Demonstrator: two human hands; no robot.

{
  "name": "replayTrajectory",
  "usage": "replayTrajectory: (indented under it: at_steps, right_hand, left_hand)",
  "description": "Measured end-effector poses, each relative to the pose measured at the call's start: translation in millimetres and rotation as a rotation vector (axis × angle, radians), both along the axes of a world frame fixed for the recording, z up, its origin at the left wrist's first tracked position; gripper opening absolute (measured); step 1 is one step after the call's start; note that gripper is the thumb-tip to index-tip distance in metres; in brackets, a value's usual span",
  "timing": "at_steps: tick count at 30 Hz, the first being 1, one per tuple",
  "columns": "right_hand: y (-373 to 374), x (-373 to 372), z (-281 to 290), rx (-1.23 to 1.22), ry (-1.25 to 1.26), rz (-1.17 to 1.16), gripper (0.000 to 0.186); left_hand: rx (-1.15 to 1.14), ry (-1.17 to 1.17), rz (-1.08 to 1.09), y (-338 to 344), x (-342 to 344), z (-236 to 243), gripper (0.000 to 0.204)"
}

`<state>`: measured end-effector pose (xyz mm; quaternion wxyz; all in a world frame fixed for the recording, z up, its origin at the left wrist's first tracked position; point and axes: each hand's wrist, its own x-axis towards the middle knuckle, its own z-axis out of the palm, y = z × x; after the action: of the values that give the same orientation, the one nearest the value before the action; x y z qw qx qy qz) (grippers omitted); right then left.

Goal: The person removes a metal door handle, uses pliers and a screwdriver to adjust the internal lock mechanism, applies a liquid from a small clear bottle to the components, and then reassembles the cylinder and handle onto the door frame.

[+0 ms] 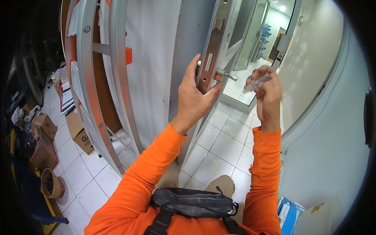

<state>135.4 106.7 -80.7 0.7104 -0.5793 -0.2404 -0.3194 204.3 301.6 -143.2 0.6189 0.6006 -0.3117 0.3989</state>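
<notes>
A door stands open in front of me, its narrow edge turned my way with a metal lock plate set in it. My left hand straddles that edge at lock height, fingers on the left face and thumb on the right. A silver lever handle sticks out of the right face, just above the thumb. To the right of the handle, apart from the door, my right hand pinches a small translucent greyish piece; its exact kind is too blurred to tell.
An aluminium ladder leans close on the left. Cardboard boxes, papers and a wicker basket lie on the tiled floor beyond it. A glass door stands farther ahead. A pale wall runs along my right.
</notes>
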Motion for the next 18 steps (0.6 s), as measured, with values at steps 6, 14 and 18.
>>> replayTrajectory:
  at_steps: [6, 14, 18]
  right_hand:
    - [47, -24, -4, -0.99, -0.257, -0.972, 0.022]
    - [34, -8, 33, -1.578, -0.434, -1.011, 0.019]
    - [33, -8, 37, -1.627, -0.586, -1.043, 0.02]
  left_hand:
    - [-0.039, 0.058, -0.172, 3, -3, -6, 0.086]
    - [-0.029, 0.012, -0.077, -2, -3, -9, 0.079]
    - [-0.032, 0.005, -0.033, -4, -2, -10, 0.077]
